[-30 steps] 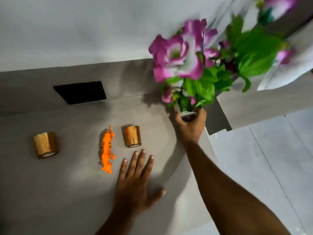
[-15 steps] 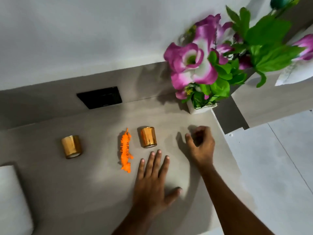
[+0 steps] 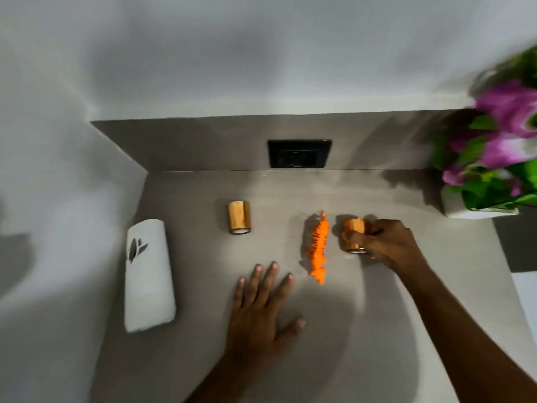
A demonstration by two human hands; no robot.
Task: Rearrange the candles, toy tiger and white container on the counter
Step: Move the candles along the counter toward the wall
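Note:
Two gold candles stand on the grey counter (image 3: 436,286). My right hand (image 3: 386,245) wraps its fingers around the right candle (image 3: 355,231), which still rests on the counter. An orange toy tiger (image 3: 318,247) lies just left of that candle. The left candle (image 3: 239,217) stands alone further left. A white container (image 3: 148,274) with a dark leaf mark lies on its side at the counter's left edge. My left hand (image 3: 261,309) is pressed flat on the counter, fingers spread, below the tiger and holding nothing.
A white pot (image 3: 479,212) of purple flowers (image 3: 505,135) sits at the back right corner. A black wall socket (image 3: 299,154) is set in the backsplash. Walls close the counter on the left and behind; its right edge drops off beside the pot.
My right hand left the flower pot, moved left and closed around the right candle. The view swung left, bringing the white container into sight. My left hand stayed flat.

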